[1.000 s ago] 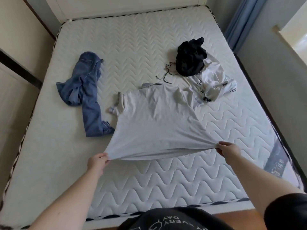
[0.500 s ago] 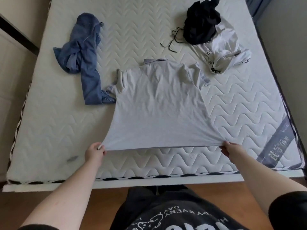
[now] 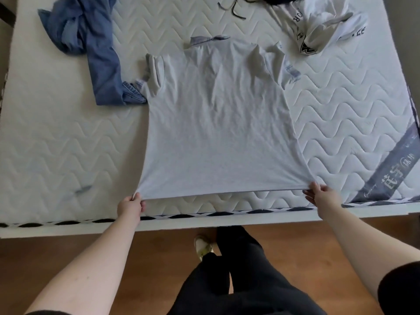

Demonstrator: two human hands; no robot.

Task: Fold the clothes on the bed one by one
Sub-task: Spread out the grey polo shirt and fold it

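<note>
Quilted white mattress (image 3: 56, 142) fills the frame; at its centre lies the pale T-shirt (image 3: 216, 133), its hem corners pinched by the left hand (image 3: 130, 206) and right hand (image 3: 322, 195). Blue jeans (image 3: 91, 42) lie upper left.

Left hand (image 3: 130, 206): arm extended forward, fingers pinching the hem corner of the pale shirt (image 3: 216, 123). Right hand (image 3: 322, 196): arm extended likewise, fingers curled, pinching the opposite hem corner.

- I see a pale grey, matt, softly creased cotton-like T-shirt (image 3: 218, 133).
- White quilted mattress (image 3: 56, 144), wavy-stitched cloth.
- Blue denim jeans (image 3: 97, 53).
- Brown smooth wooden floor (image 3: 159, 251).
</note>
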